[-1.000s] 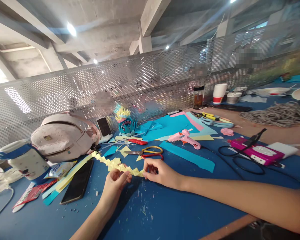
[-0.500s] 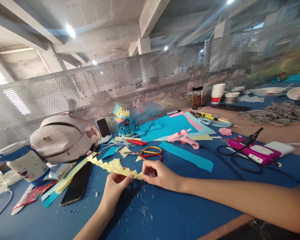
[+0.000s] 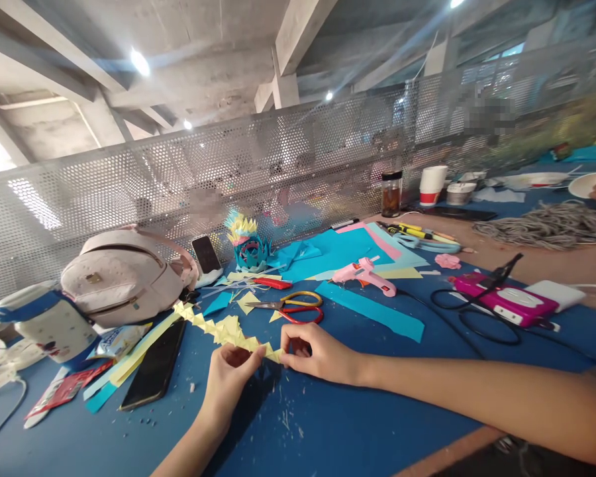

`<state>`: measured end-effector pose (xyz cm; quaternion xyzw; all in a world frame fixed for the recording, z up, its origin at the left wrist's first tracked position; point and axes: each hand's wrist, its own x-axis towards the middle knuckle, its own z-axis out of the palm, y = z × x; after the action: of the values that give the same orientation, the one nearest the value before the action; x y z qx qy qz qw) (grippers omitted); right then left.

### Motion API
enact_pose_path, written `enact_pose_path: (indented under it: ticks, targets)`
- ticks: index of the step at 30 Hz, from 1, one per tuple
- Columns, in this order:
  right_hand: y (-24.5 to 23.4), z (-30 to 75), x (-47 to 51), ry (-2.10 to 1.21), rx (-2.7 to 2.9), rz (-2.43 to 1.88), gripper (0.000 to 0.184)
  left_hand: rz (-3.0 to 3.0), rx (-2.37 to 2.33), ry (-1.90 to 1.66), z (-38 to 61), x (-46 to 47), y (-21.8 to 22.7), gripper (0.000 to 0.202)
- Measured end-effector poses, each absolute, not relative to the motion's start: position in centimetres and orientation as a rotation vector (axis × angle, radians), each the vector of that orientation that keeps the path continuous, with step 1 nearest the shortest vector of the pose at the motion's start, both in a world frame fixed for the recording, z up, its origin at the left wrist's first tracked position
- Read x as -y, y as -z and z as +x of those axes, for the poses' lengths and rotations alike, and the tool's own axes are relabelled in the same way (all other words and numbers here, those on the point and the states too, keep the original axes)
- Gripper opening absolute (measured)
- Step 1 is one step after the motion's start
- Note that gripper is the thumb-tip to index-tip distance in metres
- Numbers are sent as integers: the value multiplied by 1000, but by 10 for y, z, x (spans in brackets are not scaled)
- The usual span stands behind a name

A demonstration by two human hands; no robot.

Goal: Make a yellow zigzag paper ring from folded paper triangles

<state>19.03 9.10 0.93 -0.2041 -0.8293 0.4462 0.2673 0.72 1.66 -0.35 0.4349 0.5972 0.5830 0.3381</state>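
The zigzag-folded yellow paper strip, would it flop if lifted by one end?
Probably floppy: the zigzag-folded yellow paper strip is thin and trails along the blue table. Likely light: fingertip pinches by the left hand and right hand hold its end.

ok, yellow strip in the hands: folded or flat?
Folded. The yellow strip shows a row of triangular pleats; left hand and right hand pinch its near end.

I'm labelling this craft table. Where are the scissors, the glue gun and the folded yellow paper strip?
scissors (image 3: 281,305), head view, pivot
glue gun (image 3: 363,272), head view, pink body
folded yellow paper strip (image 3: 228,328), head view, pleated middle
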Motion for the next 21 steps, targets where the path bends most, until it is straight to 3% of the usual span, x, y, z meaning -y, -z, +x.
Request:
enact_pose_path:
  ticks: [15,21]
  targets:
    - [-6,188,-90,-1137,2223,-598,6,1207,-1464,-1501,3,-18,6,33]
    - [-7,189,-91,-1139,2189,-594,12,1241,-1456,-1543,3,-19,11,30]
